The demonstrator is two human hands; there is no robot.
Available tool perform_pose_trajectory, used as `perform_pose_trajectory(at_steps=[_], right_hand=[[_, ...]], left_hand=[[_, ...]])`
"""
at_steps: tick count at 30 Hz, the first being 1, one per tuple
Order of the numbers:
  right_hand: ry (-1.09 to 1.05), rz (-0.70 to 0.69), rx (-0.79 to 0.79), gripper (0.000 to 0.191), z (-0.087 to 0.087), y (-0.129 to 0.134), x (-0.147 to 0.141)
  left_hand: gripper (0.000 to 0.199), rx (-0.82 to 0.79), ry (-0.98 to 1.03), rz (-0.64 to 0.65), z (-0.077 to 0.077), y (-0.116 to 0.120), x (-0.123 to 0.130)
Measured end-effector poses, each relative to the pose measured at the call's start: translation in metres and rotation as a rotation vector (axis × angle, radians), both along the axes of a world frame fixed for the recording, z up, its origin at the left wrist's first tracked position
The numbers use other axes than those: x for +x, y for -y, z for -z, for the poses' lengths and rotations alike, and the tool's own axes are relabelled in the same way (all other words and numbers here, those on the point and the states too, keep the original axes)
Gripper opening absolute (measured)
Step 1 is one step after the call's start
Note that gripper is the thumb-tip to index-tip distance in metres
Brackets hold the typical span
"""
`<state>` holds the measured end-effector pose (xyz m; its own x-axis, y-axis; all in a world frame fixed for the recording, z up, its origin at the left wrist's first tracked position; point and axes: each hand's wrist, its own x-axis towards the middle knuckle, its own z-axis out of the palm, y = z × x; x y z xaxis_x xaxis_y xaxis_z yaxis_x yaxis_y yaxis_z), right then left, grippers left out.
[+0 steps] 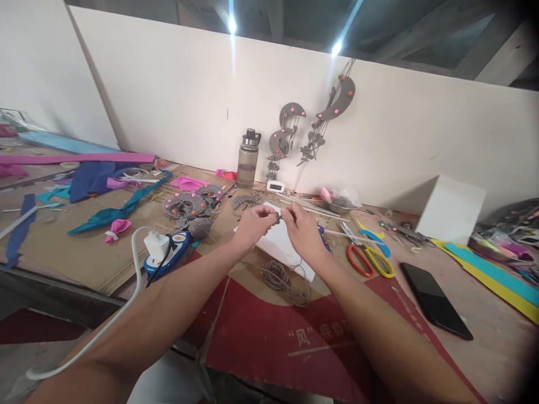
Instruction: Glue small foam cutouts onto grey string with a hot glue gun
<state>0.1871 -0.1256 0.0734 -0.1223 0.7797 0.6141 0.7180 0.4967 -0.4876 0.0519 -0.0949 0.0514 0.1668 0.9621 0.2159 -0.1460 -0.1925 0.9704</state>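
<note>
My left hand (255, 225) and my right hand (300, 227) meet over a white sheet (278, 244), fingertips pinched together. Between them is a small dark grey piece (277, 217), partly covered by the fingers; its exact kind is too small to make out. Below the hands, a coil of grey cord (277, 275) lies partly on the sheet, with a loose loop trailing right. Behind my left hand rests a grey crescent-shaped piece (245, 203). Grey crescents with pink and orange dots (185, 206) are heaped to the left, beside a ball of grey yarn (199, 226).
Right of my hands lie red-and-yellow-handled scissors (368, 259) and a black phone (435, 300). A blue power strip (168, 252) with a white cable stands left. A water bottle (247, 160) and small digital clock (275, 186) stand behind. Crescent hangings (337, 104) hang on the white wall.
</note>
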Motion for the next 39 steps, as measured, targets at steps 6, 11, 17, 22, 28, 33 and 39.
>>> perform_pose_trajectory(at_steps=[6, 11, 17, 22, 28, 33, 39], right_hand=[[-0.075, -0.033, -0.027, 0.013, 0.003, -0.002, 0.000], [-0.055, 0.000, 0.004, 0.010, 0.003, -0.002, 0.002], [0.000, 0.078, 0.004, 0.010, 0.008, -0.010, 0.006], [-0.114, 0.112, -0.164, 0.016, 0.012, -0.024, 0.022], [-0.222, 0.081, -0.305, 0.026, 0.015, -0.029, 0.032], [-0.193, 0.032, -0.326, 0.026, 0.014, -0.023, 0.023], [-0.097, 0.005, -0.168, 0.021, 0.009, -0.014, 0.016]], left_hand=[[0.012, -0.036, 0.077, 0.011, 0.001, -0.002, -0.001], [0.014, -0.081, 0.045, 0.050, -0.001, -0.001, -0.001], [0.020, -0.139, 0.121, 0.181, -0.003, -0.001, -0.001], [0.044, -0.210, 0.233, 0.238, 0.000, -0.009, -0.007], [0.016, -0.198, 0.105, -0.073, 0.008, -0.023, -0.016], [0.029, -0.108, 0.052, 0.001, 0.004, -0.018, -0.013], [0.044, -0.086, -0.023, 0.313, 0.000, -0.009, -0.009]])
